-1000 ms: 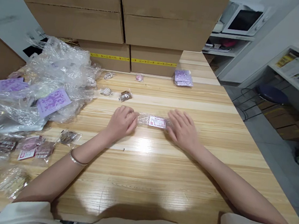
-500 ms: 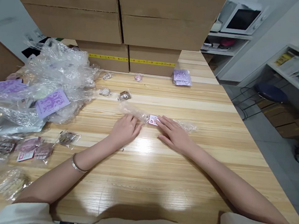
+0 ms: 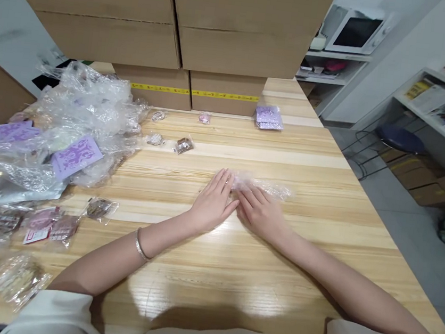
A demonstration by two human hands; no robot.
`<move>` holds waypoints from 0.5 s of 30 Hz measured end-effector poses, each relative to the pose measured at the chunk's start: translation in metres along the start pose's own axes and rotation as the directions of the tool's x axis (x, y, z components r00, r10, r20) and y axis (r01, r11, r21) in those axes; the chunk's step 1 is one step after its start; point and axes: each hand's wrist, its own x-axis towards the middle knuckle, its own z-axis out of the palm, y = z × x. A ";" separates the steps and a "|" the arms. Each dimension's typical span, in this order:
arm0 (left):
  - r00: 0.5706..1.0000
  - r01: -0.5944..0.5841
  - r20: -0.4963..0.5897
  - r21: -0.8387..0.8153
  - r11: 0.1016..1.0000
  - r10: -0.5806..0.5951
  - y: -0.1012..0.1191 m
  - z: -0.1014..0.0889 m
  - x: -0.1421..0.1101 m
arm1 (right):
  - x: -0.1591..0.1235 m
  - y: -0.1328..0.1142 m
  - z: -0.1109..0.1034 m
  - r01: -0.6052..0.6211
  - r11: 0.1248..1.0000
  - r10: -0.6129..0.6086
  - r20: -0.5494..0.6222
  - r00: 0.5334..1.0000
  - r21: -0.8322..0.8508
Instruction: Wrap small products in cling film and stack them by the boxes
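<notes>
A strip of clear plastic wrap (image 3: 274, 189) lies across the middle of the wooden table. On its left part rests my left hand (image 3: 211, 202), fingers stretched forward and lying flat. My right hand (image 3: 261, 211) lies flat over the wrap's near edge, its fingers pointing up and left. The hands are nearly touching, the left thumb close to the right fingers. Whatever lies under my fingers is hidden. Beyond my hands, a small brown packet (image 3: 184, 145) and a small whitish packet (image 3: 155, 139) rest on the table.
A heap of clear plastic bags (image 3: 89, 103) with purple cards (image 3: 77, 157) covers the left side. Several small packets (image 3: 100, 209) lie nearer on the left. Cardboard boxes (image 3: 235, 50) stand along the back. A purple packet (image 3: 269, 117) sits at the back right.
My left hand has moved right, folding the wrap's left end over toward my right hand. The red and white label that showed between the hands is now covered.
</notes>
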 end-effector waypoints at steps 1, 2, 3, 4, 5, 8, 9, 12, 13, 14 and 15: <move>1.000 0.000 0.005 0.008 1.000 0.000 0.000 0.000 -0.001 | -0.002 -0.005 -0.003 -0.004 0.999 0.004 -0.002 1.000 -0.038; 1.000 -0.002 0.011 0.018 1.000 0.001 0.000 -0.001 -0.001 | -0.004 -0.010 -0.007 -0.018 0.997 0.019 0.011 1.000 -0.072; 1.000 -0.005 0.016 0.029 1.000 0.005 0.000 -0.002 -0.001 | -0.006 -0.015 -0.010 -0.042 0.994 0.046 0.031 0.998 -0.101; 1.000 -0.008 0.019 0.041 0.999 0.007 0.001 -0.003 -0.002 | -0.008 -0.021 -0.013 -0.075 0.990 0.082 0.054 0.995 -0.123; 1.000 -0.010 0.021 0.054 0.999 0.009 0.001 -0.003 -0.002 | -0.010 -0.026 -0.015 -0.111 0.984 0.122 0.076 0.990 -0.137; 1.000 -0.011 0.029 0.086 0.996 0.009 0.002 -0.003 -0.001 | -0.015 -0.038 -0.017 -0.209 0.966 0.229 0.123 0.966 -0.152; 0.999 -0.010 0.031 0.094 0.996 0.007 0.003 -0.003 0.000 | -0.016 -0.040 -0.016 -0.235 0.959 0.256 0.130 0.958 -0.157; 1.000 -0.004 0.023 0.105 0.994 0.001 0.004 -0.001 0.002 | -0.019 -0.037 -0.007 -0.298 0.939 0.318 0.104 0.942 -0.175; 1.000 -0.001 0.017 0.103 0.995 -0.001 0.005 -0.001 0.003 | -0.019 -0.033 -0.003 -0.313 0.934 0.330 0.080 0.941 -0.170; 1.000 0.002 0.013 0.100 0.995 -0.004 0.005 0.000 0.003 | -0.020 -0.029 0.001 -0.324 0.933 0.336 0.058 0.940 -0.156; 1.000 0.006 0.009 0.096 0.995 -0.007 0.005 0.000 0.004 | -0.020 -0.024 0.005 -0.333 0.933 0.341 0.041 0.939 -0.135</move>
